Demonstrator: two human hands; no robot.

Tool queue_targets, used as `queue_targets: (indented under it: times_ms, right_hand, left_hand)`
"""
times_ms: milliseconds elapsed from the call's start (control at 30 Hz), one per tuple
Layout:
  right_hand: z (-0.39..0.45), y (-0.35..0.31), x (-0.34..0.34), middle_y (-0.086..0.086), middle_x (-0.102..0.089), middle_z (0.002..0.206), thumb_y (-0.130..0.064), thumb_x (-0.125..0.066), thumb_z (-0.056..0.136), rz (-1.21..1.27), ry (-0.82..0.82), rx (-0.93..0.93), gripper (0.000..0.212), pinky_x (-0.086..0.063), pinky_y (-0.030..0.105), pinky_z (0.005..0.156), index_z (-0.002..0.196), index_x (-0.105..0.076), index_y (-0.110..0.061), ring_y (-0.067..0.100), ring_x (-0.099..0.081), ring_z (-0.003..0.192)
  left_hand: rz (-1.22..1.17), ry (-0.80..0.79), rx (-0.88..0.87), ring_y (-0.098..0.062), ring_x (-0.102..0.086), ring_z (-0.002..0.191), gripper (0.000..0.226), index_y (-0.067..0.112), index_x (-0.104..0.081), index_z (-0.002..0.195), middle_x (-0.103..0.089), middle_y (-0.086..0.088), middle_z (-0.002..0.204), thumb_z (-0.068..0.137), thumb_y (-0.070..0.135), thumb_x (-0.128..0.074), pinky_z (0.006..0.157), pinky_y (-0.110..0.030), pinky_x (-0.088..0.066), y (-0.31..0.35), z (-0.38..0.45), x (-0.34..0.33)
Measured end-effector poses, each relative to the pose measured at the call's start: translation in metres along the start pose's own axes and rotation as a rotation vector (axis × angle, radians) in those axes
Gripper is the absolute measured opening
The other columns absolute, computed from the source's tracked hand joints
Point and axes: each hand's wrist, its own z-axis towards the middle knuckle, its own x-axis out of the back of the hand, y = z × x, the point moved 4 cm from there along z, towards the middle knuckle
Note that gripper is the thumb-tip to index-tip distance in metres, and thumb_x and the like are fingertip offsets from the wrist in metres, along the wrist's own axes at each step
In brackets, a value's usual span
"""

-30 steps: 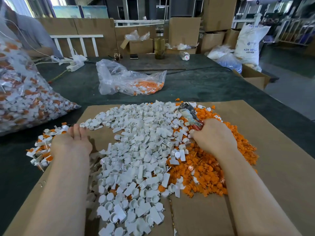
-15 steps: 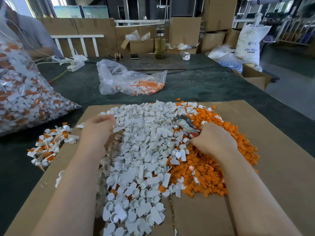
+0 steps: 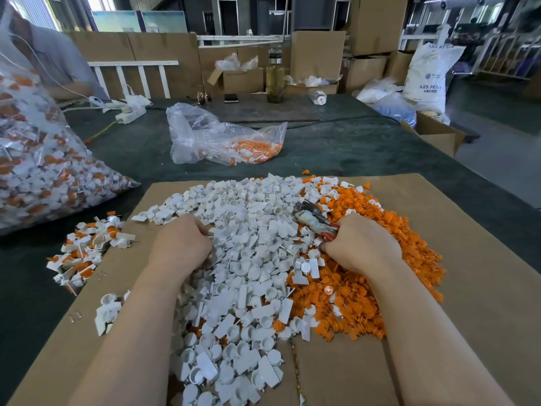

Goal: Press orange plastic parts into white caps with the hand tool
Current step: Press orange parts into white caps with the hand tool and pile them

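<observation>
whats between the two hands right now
In the head view, the stretch between the left hand and the right hand is filled with the heap of white caps on the cardboard; no bare cardboard shows there.

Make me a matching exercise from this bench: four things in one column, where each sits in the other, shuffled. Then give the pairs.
Things
1. hand tool
2. pile of white caps
3. pile of orange plastic parts
4. small heap of assembled caps

Places
A. on the dark table, off the cardboard's left edge
B. right side of the cardboard
C. held in the right hand
D. middle of the cardboard, where the left hand digs in

Pairs: 1-C, 2-D, 3-B, 4-A
</observation>
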Motion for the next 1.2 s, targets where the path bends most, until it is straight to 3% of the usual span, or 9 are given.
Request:
queue_targets:
  times_ms: [133, 267, 467, 667, 800, 900, 967, 1067, 1200]
  right_hand:
    - [0.000, 0.001, 0.000, -0.005, -0.057, 0.076, -0.040, -0.066, 0.088, -0.003, 0.006, -0.006, 0.027, -0.035, 0.025, 0.046, 0.075, -0.047, -0.025, 0.012, -0.054, 0.064]
    - [0.001, 0.000, 0.000, -0.005, -0.056, 0.078, -0.038, -0.066, 0.087, -0.002, 0.006, 0.008, 0.027, -0.038, 0.025, 0.048, 0.076, -0.046, -0.025, 0.012, -0.055, 0.066]
    - [-0.002, 0.000, 0.003, -0.004, -0.056, 0.078, -0.031, -0.062, 0.087, 0.020, 0.048, 0.009, 0.017, -0.039, 0.025, 0.049, 0.078, -0.050, -0.024, 0.012, -0.054, 0.067]
    - [-0.003, 0.005, 0.008, -0.004, -0.056, 0.075, -0.029, -0.062, 0.088, 0.045, 0.122, -0.041, 0.019, -0.033, 0.024, 0.045, 0.076, -0.048, -0.025, 0.012, -0.053, 0.062]
    - [0.001, 0.006, 0.003, -0.002, -0.058, 0.080, -0.038, -0.064, 0.088, 0.036, -0.013, -0.019, 0.019, -0.043, 0.027, 0.052, 0.088, -0.055, -0.021, 0.015, -0.058, 0.069]
    - [0.003, 0.005, 0.001, -0.001, -0.058, 0.082, -0.036, -0.064, 0.088, 0.029, -0.036, -0.012, 0.019, -0.043, 0.028, 0.054, 0.090, -0.054, -0.020, 0.016, -0.058, 0.071]
    - [0.003, 0.005, 0.000, -0.001, -0.058, 0.082, -0.034, -0.064, 0.088, 0.031, -0.029, -0.012, 0.018, -0.043, 0.028, 0.054, 0.087, -0.052, -0.020, 0.016, -0.058, 0.071]
    - [0.004, 0.006, -0.001, -0.001, -0.059, 0.080, -0.036, -0.064, 0.088, 0.046, -0.029, 0.003, 0.020, -0.044, 0.028, 0.054, 0.086, -0.054, -0.020, 0.016, -0.058, 0.070]
    - [0.004, 0.005, -0.001, -0.001, -0.062, 0.080, -0.040, -0.066, 0.086, 0.092, -0.065, 0.041, 0.021, -0.047, 0.028, 0.056, 0.086, -0.060, -0.019, 0.015, -0.060, 0.071]
  left_hand:
    - [0.028, -0.010, -0.006, -0.024, -0.053, 0.083, 0.018, 0.009, -0.069, 0.100, -0.068, -0.011, 0.102, 0.088, 0.008, -0.056, 0.070, -0.028, -0.041, 0.001, 0.000, 0.001]
    - [0.061, -0.026, -0.033, -0.014, -0.053, 0.067, 0.021, 0.010, -0.075, 0.098, -0.069, -0.007, 0.093, 0.090, 0.013, -0.055, 0.053, -0.021, -0.040, 0.001, 0.000, 0.000]
    - [0.037, -0.009, -0.057, -0.019, -0.056, 0.086, 0.020, 0.018, -0.071, 0.102, -0.066, -0.004, 0.101, 0.091, 0.011, -0.056, 0.069, -0.026, -0.041, 0.004, -0.001, 0.000]
    - [0.017, 0.035, -0.063, -0.008, -0.048, 0.066, 0.006, 0.016, -0.057, 0.087, -0.057, 0.003, 0.078, 0.093, 0.014, -0.054, 0.050, -0.024, -0.032, 0.002, 0.000, -0.001]
    - [0.016, 0.033, -0.053, -0.019, -0.054, 0.071, 0.017, 0.011, -0.066, 0.098, -0.063, -0.007, 0.095, 0.096, 0.015, -0.049, 0.052, -0.026, -0.034, 0.003, 0.001, -0.002]
    - [-0.093, 0.053, -0.061, -0.013, -0.052, 0.062, 0.016, 0.017, -0.063, 0.085, -0.064, -0.004, 0.088, 0.094, 0.015, -0.049, 0.051, -0.023, -0.039, 0.004, 0.000, 0.002]
    - [-0.205, 0.061, -0.069, -0.012, -0.054, 0.060, 0.010, 0.022, -0.062, 0.091, -0.062, 0.005, 0.079, 0.092, 0.016, -0.054, 0.051, -0.023, -0.040, 0.006, -0.002, 0.005]
    - [-0.454, 0.086, -0.076, -0.013, -0.054, 0.059, 0.014, 0.021, -0.062, 0.101, -0.062, 0.004, 0.085, 0.088, 0.017, -0.063, 0.052, -0.025, -0.042, 0.010, -0.008, 0.010]
    - [-0.669, 0.147, -0.083, -0.017, -0.055, 0.066, 0.014, 0.021, -0.062, 0.093, -0.061, 0.000, 0.082, 0.085, 0.023, -0.073, 0.057, -0.027, -0.045, 0.022, -0.018, 0.018]
